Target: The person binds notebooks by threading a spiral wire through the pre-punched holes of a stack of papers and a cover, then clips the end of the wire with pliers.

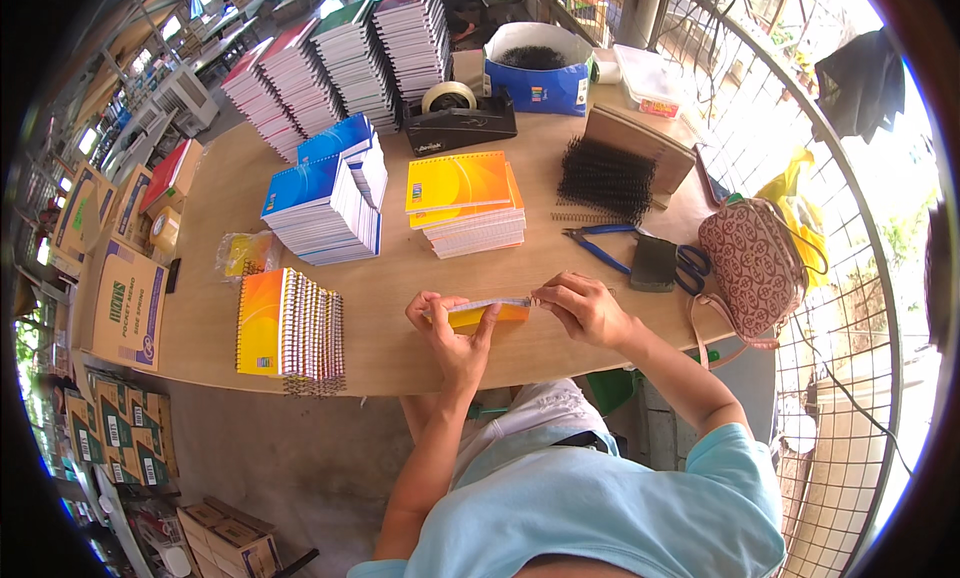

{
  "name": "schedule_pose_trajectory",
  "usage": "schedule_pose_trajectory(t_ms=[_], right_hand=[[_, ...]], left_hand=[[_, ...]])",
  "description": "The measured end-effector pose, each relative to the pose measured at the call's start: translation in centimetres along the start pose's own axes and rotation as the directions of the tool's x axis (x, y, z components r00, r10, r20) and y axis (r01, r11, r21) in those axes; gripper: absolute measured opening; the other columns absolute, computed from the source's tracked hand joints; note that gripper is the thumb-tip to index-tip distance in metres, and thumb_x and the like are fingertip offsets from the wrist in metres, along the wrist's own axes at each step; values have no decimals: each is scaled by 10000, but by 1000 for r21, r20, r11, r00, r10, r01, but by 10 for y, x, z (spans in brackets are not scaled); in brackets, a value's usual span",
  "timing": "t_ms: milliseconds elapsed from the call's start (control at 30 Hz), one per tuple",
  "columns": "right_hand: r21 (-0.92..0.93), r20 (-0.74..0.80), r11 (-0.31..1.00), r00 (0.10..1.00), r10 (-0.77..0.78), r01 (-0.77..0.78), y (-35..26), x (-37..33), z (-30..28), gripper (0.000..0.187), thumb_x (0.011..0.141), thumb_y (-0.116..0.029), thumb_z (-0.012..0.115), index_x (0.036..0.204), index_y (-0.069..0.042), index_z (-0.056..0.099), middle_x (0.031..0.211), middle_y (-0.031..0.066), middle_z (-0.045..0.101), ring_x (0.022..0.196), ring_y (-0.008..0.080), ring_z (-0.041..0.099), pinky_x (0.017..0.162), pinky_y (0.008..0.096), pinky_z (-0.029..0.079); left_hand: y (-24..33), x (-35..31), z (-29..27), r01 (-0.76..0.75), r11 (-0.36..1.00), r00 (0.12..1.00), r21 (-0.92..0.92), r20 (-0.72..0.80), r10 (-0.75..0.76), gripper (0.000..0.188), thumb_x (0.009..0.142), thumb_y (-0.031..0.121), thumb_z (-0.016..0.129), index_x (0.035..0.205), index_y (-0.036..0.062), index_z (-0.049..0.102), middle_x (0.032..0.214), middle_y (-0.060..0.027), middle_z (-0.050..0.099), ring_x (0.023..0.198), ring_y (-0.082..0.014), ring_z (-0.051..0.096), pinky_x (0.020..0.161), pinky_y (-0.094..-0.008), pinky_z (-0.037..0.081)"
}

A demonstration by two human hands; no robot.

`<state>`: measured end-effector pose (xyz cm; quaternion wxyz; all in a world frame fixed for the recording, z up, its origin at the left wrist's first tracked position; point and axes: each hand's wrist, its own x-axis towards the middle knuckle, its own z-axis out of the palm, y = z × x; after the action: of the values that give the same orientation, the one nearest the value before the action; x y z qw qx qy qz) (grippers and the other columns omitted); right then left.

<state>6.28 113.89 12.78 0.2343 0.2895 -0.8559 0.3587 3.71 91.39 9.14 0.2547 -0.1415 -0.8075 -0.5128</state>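
Near the table's front edge, my left hand (460,350) grips a small yellow-orange notebook (512,312), its fingers and thumb closed around it and its page edge turned up. My right hand (588,310) pinches at the notebook's right end; a bit of dark coil seems to show at the fingertips, too small to be sure. Beyond my hands is a stack of yellow notebooks (458,184). To the left, yellow notebooks with coil spines (262,323) stand in a row. Blue-handled pliers (605,258) lie beyond my right hand.
Blue notebooks (305,193) and tall notebook stacks (345,48) stand at the back left, beside a tape dispenser (460,128). Black coils (605,178) lean on a wooden stand (640,138). Scissors (692,270), a dark block (654,265) and a patterned bag (755,263) are at right.
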Motion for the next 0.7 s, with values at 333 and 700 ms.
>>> schedule_pose_trajectory(t_ms=[333,700], right_hand=[[-41,85,998,995,60,-57,-6,12,-6,200,857,-46,711,1045,-64,644,926,91,662,816,333,647,717,425,518],[98,50,970,975,216,-220,-11,12,9,242,798,-36,797,994,-39,654,907,82,631,744,216,641,651,327,532]], left_hand=[[0,-1,1,-60,998,998,36,-33,61,577,774,293,898,1119,-15,553,1164,-187,470,1209,-335,381,972,-468,383],[-1,-1,1,-48,998,998,38,-33,49,515,769,307,902,1012,-1,569,1277,-199,358,1184,-318,423,877,-418,445]])
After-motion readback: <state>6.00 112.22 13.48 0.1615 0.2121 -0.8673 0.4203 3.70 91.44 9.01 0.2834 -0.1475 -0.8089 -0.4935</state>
